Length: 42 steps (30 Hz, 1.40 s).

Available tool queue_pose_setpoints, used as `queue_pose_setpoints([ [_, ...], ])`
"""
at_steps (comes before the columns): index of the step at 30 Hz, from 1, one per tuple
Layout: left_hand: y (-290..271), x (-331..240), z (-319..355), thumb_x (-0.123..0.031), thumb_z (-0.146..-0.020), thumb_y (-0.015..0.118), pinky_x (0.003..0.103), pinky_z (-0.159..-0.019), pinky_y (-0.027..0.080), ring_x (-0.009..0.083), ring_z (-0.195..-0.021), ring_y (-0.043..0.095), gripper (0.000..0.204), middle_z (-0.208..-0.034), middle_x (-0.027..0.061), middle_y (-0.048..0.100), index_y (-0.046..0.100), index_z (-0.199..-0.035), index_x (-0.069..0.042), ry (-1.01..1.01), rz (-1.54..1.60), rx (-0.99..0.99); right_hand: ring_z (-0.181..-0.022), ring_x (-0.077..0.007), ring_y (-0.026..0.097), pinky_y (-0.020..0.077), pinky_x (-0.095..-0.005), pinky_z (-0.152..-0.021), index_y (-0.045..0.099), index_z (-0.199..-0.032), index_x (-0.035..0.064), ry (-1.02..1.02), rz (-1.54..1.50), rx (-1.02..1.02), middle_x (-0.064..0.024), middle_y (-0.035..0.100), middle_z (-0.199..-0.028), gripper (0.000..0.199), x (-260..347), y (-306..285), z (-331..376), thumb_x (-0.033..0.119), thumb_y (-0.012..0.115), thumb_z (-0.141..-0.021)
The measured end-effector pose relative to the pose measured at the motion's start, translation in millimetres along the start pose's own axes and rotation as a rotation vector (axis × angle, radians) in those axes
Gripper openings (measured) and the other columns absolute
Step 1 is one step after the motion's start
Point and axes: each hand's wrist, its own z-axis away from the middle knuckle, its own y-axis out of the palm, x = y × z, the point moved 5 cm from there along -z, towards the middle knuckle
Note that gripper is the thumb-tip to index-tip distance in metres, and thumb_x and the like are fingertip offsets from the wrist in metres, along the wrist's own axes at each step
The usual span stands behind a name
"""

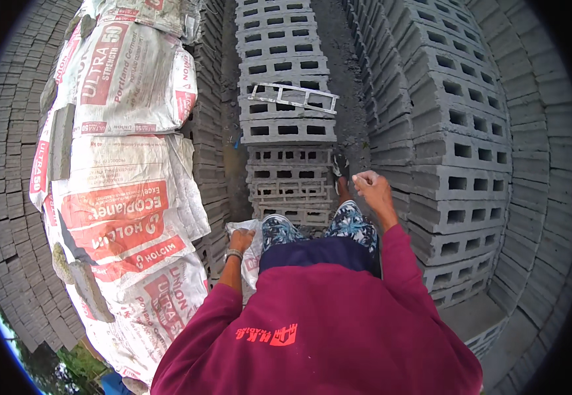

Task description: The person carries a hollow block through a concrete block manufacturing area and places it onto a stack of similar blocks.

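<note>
Person in a maroon long-sleeved top and patterned shorts, standing on a stepped stack of grey hollow concrete blocks (290, 178) that runs up the middle of the view. Left hand (240, 239) low at the hip, wristband on the wrist, fingers closed on the edge of a white sack (249, 260) that hangs just beside the left thigh. Right hand (371, 185) raised in front of the body, fingers loosely curled and gripping nothing, close to the face of the tall block wall (460, 164) on the right; contact with the wall cannot be told. One foot in a sandal (340, 166) is set on the blocks ahead, just left of the right hand. A pale metal frame (292, 97) lies flat on a higher course of the middle stack. To the left, a pile of white and red printed cement bags (124, 164), with grey chunks of hardened mortar (62, 141) stuck along their outer edge. Paving of small grey bricks (9, 197) beyond the bags, far left.
</note>
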Motion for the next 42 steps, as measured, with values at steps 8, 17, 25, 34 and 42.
queue_pose_setpoints([
  [8, 31, -197, -30, -0.034, -0.094, 0.064, 0.033, -0.087, 0.053, 0.0253, -0.101, 0.069, 0.048, -0.108, 0.0237, 0.070, 0.065, -0.115, 0.009, -0.089, 0.414, 0.025, -0.092, -0.0366, 0.067, 0.0521, -0.0448, -0.080, 0.070, -0.096, 0.0032, -0.166, 0.410, 0.047, -0.0172, 0.071, -0.094, 0.023, -29, 66, -234, 0.023, 0.068, -0.086],
  [17, 40, -332, -207, -0.033, -0.091, 0.067, 0.039, -0.091, 0.051, 0.0343, -0.107, 0.067, 0.047, -0.112, 0.0254, 0.068, 0.065, -0.118, 0.005, 0.094, 0.273, -0.373, -0.096, -0.0363, 0.062, 0.0489, -0.0475, -0.083, 0.067, -0.104, 0.0027, -0.213, 0.297, -0.134, -0.0174, 0.063, -0.102, 0.035, -52, 89, -365, 0.030, 0.073, -0.083],
  [25, -61, -211, -324, -0.041, -0.072, 0.081, 0.042, -0.099, 0.046, 0.0414, -0.115, 0.061, 0.078, -0.122, 0.0331, 0.062, 0.057, -0.124, 0.012, -0.233, -0.128, -0.595, -0.115, -0.0419, 0.060, 0.0484, -0.0426, -0.096, 0.061, -0.116, -0.0142, 0.116, 0.495, 0.041, -0.0333, 0.059, -0.123, 0.090, -149, 125, -321, 0.059, 0.081, -0.068],
  [34, -62, -169, -382, -0.038, -0.065, 0.078, 0.044, -0.081, 0.051, 0.0392, -0.089, 0.069, 0.052, -0.091, 0.0265, 0.070, 0.067, -0.089, 0.007, -0.253, -0.062, -0.342, -0.095, -0.0438, 0.068, 0.0523, -0.0444, -0.083, 0.066, -0.087, -0.0132, 0.349, 0.309, 0.087, -0.0342, 0.067, -0.096, 0.061, -167, 138, -339, 0.044, 0.078, -0.072],
  [42, -68, -152, -384, -0.032, -0.065, 0.077, 0.041, -0.064, 0.045, 0.0251, -0.063, 0.050, 0.044, -0.068, 0.0125, 0.058, 0.053, -0.070, 0.004, -0.163, 0.064, -0.450, -0.082, -0.0411, 0.069, 0.0520, -0.0468, -0.076, 0.064, -0.078, -0.0106, 0.299, 0.366, 0.024, -0.0316, 0.068, -0.084, 0.054, -166, 143, -340, 0.042, 0.079, -0.073],
])
